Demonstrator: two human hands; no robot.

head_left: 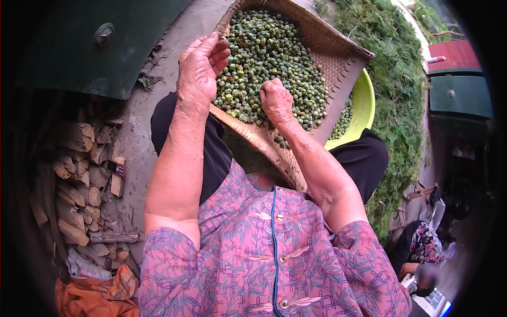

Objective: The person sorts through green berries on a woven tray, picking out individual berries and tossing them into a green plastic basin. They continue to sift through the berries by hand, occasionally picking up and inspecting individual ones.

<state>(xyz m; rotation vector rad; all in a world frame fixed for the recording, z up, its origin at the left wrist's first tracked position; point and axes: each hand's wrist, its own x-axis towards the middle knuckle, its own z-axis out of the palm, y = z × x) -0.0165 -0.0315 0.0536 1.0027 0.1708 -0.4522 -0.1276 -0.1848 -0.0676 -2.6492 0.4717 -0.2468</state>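
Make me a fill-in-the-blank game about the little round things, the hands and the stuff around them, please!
1. Most of the small round pieces in the woven tray are coloured ____.
2. The hand curled into a fist over them is the person's ____ one.
3. The bunched cloth near the stacked wood is coloured ____.
4. The pink shirt fastens down the front with round ____.

Missing words: green; right; orange; buttons.

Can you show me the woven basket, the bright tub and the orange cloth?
Woven basket (332,57): head view, bare inner wall.
Bright tub (364,105): head view, yellow-green inner wall.
Orange cloth (97,297): head view, its crumpled folds.
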